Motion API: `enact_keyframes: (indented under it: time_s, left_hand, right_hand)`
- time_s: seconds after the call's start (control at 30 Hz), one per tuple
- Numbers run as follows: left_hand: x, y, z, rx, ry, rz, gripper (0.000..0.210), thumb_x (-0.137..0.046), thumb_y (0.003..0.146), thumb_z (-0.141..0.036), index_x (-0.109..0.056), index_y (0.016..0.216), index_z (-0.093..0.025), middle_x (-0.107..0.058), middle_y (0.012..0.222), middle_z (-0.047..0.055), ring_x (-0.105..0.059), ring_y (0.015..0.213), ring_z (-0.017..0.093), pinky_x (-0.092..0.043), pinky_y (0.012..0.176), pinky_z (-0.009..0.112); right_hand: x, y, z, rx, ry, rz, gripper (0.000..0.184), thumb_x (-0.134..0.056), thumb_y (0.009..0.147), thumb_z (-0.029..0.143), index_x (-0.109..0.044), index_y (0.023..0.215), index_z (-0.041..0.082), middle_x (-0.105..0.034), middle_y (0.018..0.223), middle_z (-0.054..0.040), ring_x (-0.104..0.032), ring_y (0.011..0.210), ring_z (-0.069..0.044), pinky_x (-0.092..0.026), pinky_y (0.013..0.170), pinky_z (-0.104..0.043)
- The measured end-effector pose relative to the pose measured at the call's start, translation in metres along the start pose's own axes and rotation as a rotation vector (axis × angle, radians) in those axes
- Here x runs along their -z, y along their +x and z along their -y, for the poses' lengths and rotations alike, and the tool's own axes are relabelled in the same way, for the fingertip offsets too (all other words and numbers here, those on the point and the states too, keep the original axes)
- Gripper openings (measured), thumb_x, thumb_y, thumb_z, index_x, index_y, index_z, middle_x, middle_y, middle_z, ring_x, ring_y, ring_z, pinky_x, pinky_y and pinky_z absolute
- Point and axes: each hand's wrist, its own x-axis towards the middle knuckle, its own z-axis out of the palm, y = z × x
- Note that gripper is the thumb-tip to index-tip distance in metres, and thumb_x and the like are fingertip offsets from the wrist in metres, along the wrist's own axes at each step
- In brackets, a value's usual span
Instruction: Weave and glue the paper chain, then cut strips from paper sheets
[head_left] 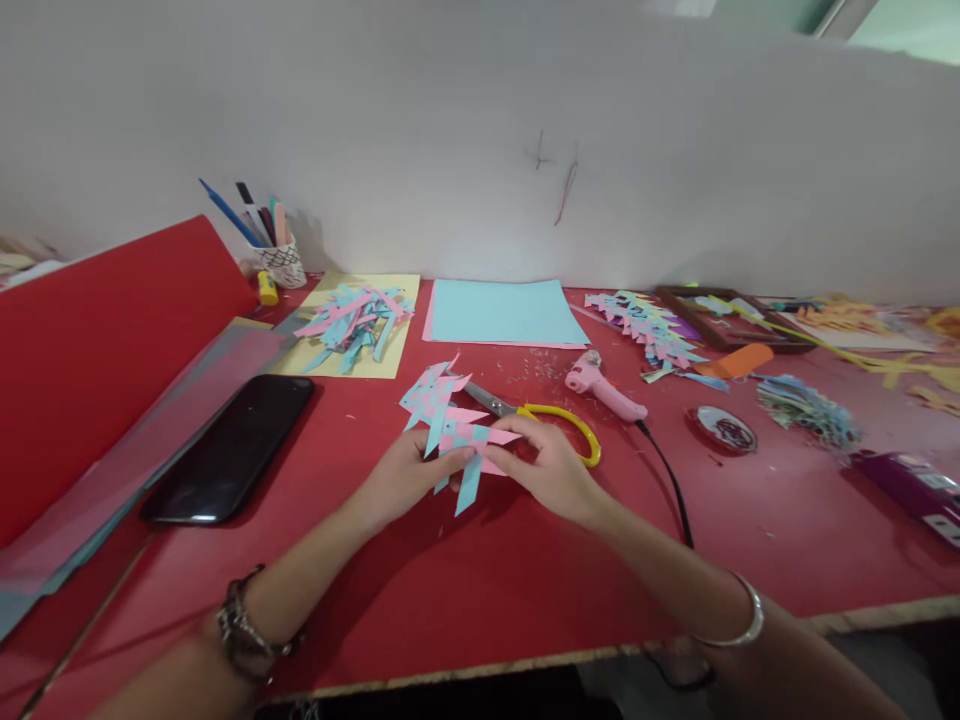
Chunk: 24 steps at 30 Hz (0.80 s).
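Between my two hands is a woven paper fish (463, 436) in pink and light blue strips, with loose pointed strip ends sticking out. My left hand (420, 468) grips its left side, thumb on top. On the other side, my right hand (551, 468) pinches a pink strip end between thumb and fingers. A similar woven paper piece (433, 396) lies just behind, partly overlapped by the held one. Scissors with yellow handles (589, 440) rest behind my right hand, which covers part of them.
A pink hot glue gun (606, 388) with a black cord lies at right. A black phone (232, 450) is at left. Behind are blue and pink sheets (502, 310), a heap of woven pieces (356, 325), a pen cup (281, 262) and a paper-strip garland (645, 325).
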Motion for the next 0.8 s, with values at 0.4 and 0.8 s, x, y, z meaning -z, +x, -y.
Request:
enact_keyframes:
  time_s: [0.4,0.8]
  left_hand:
    - [0.008,0.008,0.011,0.039,-0.49,-0.335,0.032,-0.074,0.055,-0.039,-0.052,0.049,-0.016,-0.043,0.043,-0.007,-0.034,0.041,0.004,-0.027,0.041,0.018]
    - [0.015,0.007,-0.008,0.094,-0.781,-0.457,0.027,-0.067,0.069,-0.022,-0.05,0.048,-0.016,-0.04,0.041,-0.008,-0.03,0.036,0.002,-0.027,0.037,0.015]
  right_hand:
    - [0.108,0.019,-0.047,-0.454,-1.047,-0.195,0.033,-0.053,0.075,0.032,-0.059,0.099,0.011,-0.06,0.104,-0.0174,-0.052,0.103,-0.031,-0.041,0.079,-0.038]
    - [0.098,0.017,-0.039,-0.479,-1.195,-0.155,0.03,-0.032,0.084,0.016,-0.055,0.103,0.011,-0.063,0.096,-0.0177,-0.059,0.093,-0.027,-0.043,0.07,-0.034]
